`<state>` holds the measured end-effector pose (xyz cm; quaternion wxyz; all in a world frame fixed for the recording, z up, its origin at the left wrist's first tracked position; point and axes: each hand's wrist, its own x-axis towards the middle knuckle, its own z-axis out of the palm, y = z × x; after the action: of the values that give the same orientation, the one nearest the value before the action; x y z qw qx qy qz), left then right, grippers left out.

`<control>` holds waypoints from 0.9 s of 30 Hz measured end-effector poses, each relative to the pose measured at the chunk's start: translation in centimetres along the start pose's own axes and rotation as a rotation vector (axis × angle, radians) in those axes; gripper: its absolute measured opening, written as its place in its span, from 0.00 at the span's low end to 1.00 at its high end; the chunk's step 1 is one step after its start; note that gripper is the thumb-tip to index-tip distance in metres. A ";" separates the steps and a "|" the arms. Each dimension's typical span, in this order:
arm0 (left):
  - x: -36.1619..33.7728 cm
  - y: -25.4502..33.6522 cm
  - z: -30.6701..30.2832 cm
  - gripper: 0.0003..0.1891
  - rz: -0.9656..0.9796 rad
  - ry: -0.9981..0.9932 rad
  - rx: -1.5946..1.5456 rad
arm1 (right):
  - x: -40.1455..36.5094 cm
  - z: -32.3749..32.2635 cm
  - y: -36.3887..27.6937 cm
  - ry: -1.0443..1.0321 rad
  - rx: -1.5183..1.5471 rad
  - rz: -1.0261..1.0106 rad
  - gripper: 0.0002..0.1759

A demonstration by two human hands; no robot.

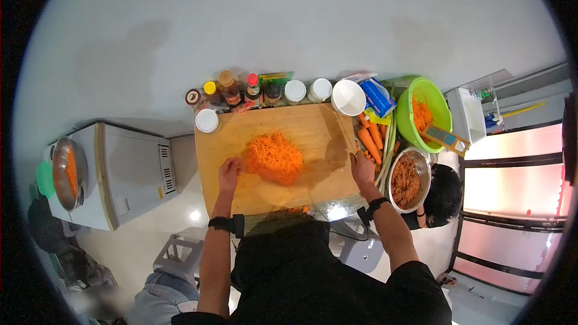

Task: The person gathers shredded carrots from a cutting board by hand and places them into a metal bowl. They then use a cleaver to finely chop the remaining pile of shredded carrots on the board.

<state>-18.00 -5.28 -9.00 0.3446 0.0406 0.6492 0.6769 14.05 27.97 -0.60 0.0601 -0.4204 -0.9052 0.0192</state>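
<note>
A loose mound of shredded carrot [274,157] lies in the middle of a large wooden cutting board [319,126]. My left hand [229,174] is at the mound's left side, its fingers drawn together; whether shreds are between them is too small to see. Over the board's right edge, my right hand [362,171] is closed, with a thin dark shape at its fingertips that I cannot make out. Whole carrots [369,144] and long green onions [386,150] lie just beyond that hand. Both wrists wear black straps.
Along the wall stand sauce bottles [229,89], white-lidded jars [295,91] and a white bowl [348,97]. At right are a green basin [442,111] with a grater [444,138] and a steel bowl of minced food [410,180]. A person's dark-haired head [445,192] is beside it. A pan [67,171] sits far left.
</note>
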 end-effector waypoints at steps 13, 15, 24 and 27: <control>-3.0 -4.3 -2.0 0.14 -0.468 0.090 -0.129 | -6.8 5.5 -12.8 -0.336 0.333 0.008 0.13; -2.1 -6.8 -3.0 0.17 -0.548 0.016 -0.267 | -6.9 3.3 -14.3 -0.331 0.490 -0.026 0.15; -1.7 -3.3 -1.1 0.21 -0.309 0.022 0.020 | -3.6 0.7 -13.2 -0.274 0.483 -0.139 0.18; -2.7 -0.3 -0.7 0.23 -0.394 0.091 0.308 | -2.1 0.6 -15.2 -0.234 0.364 -0.253 0.18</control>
<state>-16.16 -7.35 -8.32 0.4301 -0.0651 0.7547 0.4911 3.80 16.56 -0.09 0.0314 -0.2809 -0.9329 0.2230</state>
